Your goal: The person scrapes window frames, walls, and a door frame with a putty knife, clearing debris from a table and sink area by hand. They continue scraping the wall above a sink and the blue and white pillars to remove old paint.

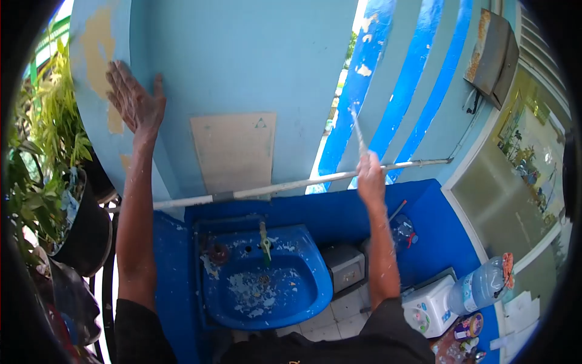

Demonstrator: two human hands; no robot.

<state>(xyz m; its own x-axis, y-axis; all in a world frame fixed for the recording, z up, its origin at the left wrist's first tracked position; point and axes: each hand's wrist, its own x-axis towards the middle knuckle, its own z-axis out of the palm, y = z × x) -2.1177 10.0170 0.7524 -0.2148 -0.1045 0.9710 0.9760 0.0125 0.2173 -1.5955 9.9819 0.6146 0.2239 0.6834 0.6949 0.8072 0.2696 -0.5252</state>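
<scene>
My left hand [138, 100] lies flat with spread fingers against the light-blue wall corner [118, 36], beside a patch of exposed tan undercoat [100, 51]. In my right hand [371, 176] is a slim, pale scraper [359, 133], its tip pointing up at the nearest bright-blue slat [370, 45]. That slat has several chipped spots where the paint is gone. A whitish pipe [291, 184] runs across the wall just by my right hand.
Below stands a blue sink [324, 285] strewn with paint flakes, with a tap [265, 242]. Potted plants [88, 230] crowd the left. At right are a white appliance [427, 303], a large water bottle [482, 285], a jar [468, 326] and a rusty metal box [494, 54].
</scene>
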